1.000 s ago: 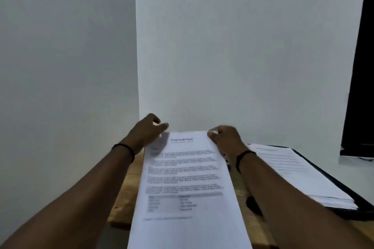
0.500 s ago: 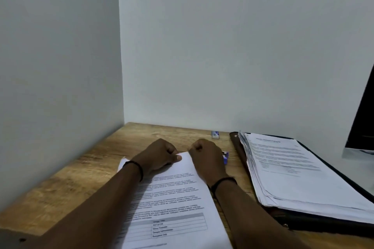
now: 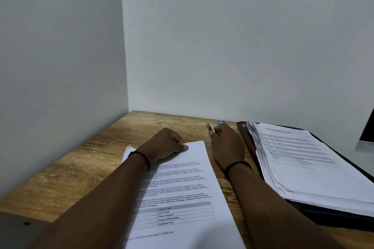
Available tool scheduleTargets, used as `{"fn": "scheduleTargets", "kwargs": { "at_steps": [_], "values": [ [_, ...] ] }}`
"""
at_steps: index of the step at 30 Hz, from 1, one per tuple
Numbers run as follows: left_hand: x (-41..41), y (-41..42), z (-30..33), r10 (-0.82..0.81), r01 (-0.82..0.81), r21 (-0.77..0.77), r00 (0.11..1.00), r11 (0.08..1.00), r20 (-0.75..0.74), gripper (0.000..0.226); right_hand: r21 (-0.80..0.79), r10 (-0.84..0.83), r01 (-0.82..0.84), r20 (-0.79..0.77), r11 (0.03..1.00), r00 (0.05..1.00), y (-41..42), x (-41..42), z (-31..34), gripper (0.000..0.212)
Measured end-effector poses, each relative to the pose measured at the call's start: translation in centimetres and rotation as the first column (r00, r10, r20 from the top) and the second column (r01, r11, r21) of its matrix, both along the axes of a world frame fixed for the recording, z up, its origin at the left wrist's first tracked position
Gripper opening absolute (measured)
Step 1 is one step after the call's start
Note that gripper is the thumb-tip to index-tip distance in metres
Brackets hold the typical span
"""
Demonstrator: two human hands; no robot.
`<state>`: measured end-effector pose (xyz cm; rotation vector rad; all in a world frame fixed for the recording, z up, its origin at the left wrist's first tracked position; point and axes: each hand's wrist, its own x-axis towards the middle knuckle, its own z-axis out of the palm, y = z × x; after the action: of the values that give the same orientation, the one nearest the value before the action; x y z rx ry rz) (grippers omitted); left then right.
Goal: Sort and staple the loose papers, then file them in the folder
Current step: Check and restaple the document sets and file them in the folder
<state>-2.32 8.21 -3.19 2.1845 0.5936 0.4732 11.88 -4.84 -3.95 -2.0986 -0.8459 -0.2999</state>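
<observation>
A white printed sheet with paragraphs and a small grey table [image 3: 182, 188] lies flat on the wooden-grain desk [image 3: 66, 168], its top edge pinned under the curled left hand [image 3: 164, 145]. Just right of it, the right hand [image 3: 226, 145] pinches a small silvery stapler [image 3: 212, 127]. Further right, a thick stack of printed papers [image 3: 303, 159] rests in an open dark folder [image 3: 245, 139]. Plain white walls [image 3: 222, 36] enclose the desk corner.
</observation>
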Motion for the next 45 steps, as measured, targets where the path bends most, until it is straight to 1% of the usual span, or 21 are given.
{"fn": "scheduleTargets", "kwargs": {
  "at_steps": [1,2,4,6,8,10,12,15,19,21,24,27,30,36,37,38,40,41,42,44,45],
  "values": [
    [0.0,0.0,0.0,0.002,-0.002,0.001,1.000,1.000,0.004,0.030,0.181,0.051,-0.033,-0.094,0.983,0.994,0.1,-0.1,0.4,0.016],
    [0.0,0.0,0.0,0.004,-0.004,0.002,1.000,1.000,0.007,0.029,0.329,0.110,-0.053,-0.158,0.943,0.981,0.3,-0.3,0.7,0.014],
    [0.1,0.0,0.0,0.008,-0.008,0.012,1.000,1.000,0.001,0.027,0.522,0.245,-0.084,-0.249,0.849,0.937,0.8,-0.5,1.4,0.009],
    [0.1,0.1,0.0,0.009,-0.009,0.021,1.000,1.000,0.001,0.024,0.596,0.377,-0.124,-0.322,0.794,0.868,1.4,-0.6,1.5,0.005],
    [0.1,0.1,-0.1,0.003,-0.003,0.027,1.000,1.000,0.008,0.023,0.625,0.500,-0.186,-0.372,0.758,0.782,1.7,-0.9,1.3,0.008],
    [0.2,0.2,-0.1,0.006,-0.006,0.038,1.000,0.999,0.001,0.026,0.605,0.549,-0.241,-0.396,0.759,0.736,1.8,-1.1,1.1,0.011],
    [0.3,0.2,-0.1,0.010,-0.010,0.051,1.000,0.999,-0.006,0.032,0.543,0.540,-0.279,-0.410,0.792,0.735,2.1,-1.1,0.8,0.012],
    [0.4,0.2,-0.2,0.015,-0.015,0.066,1.000,0.998,-0.001,0.033,0.415,0.493,-0.323,-0.417,0.851,0.763,2.2,-1.2,0.5,0.014],
    [0.5,0.3,-0.3,0.023,-0.024,0.084,1.000,0.996,0.007,0.040,0.272,0.451,-0.371,-0.361,0.888,0.816,2.2,-1.6,0.5,0.024],
    [0.4,0.1,-0.2,0.023,-0.024,0.086,1.000,0.996,0.003,0.044,0.240,0.451,-0.388,-0.335,0.890,0.828,2.2,-1.6,0.4,0.028],
    [0.3,-0.1,0.0,0.009,-0.009,0.052,1.000,0.999,0.012,0.049,0.215,0.440,-0.388,-0.312,0.896,0.842,2.2,-1.6,0.4,0.029],
    [0.0,-0.1,0.4,-0.051,0.051,0.003,0.999,0.999,0.003,0.056,0.234,0.422,-0.362,-0.306,0.902,0.854,2.3,-1.6,0.3,0.029],
    [0.0,-0.2,0.6,-0.074,0.077,0.062,0.996,0.995,-0.051,0.050,0.247,0.401,-0.336,-0.300,0.909,0.865,2.3,-1.5,0.4,0.026],
    [-0.2,-0.3,0.7,-0.085,0.089,0.058,0.994,0.994,-0.067,0.046,0.244,0.370,-0.309,-0.265,0.919,0.891,2.5,-2.0,0.5,0.022],
    [-0.2,-0.2,0.7,-0.084,0.087,0.044,0.994,0.995,-0.072,0.049,0.239,0.362,-0.304,-0.256,0.922,0.896,2.5,-2.0,0.5,0.022],
    [-0.3,-0.3,0.7,-0.090,0.092,0.029,0.993,0.995,-0.077,0.057,0.233,0.357,-0.302,-0.250,0.924,0.900,2.7,-2.0,0.5,0.022],
    [-0.3,-0.2,0.5,-0.104,0.104,0.002,0.993,0.995,-0.056,0.077,0.230,0.357,-0.305,-0.242,0.924,0.902,2.7,-2.1,0.6,0.022],
    [-0.4,-0.3,0.4,-0.107,0.107,-0.007,0.994,0.994,-0.039,0.079,0.226,0.358,-0.307,-0.238,0.925,0.903,2.7,-2.1,0.6,0.022],
    [-0.4,-0.3,0.3,-0.113,0.113,-0.015,0.993,0.994,-0.016,0.069,0.221,0.355,-0.307,-0.233,0.926,0.905,2.6,-2.1,0.7,0.022],
    [-0.3,-0.5,0.2,-0.101,0.102,-0.032,0.995,0.994,0.022,0.038,0.209,0.337,-0.292,-0.222,0.933,0.915,2.5,-2.2,0.7,0.021],
    [-0.1,-0.5,0.1,-0.086,0.087,-0.037,0.996,0.995,0.032,0.036,0.206,0.325,-0.282,-0.223,0.937,0.919,2.5,-2.3,0.6,0.021]
  ]
}}
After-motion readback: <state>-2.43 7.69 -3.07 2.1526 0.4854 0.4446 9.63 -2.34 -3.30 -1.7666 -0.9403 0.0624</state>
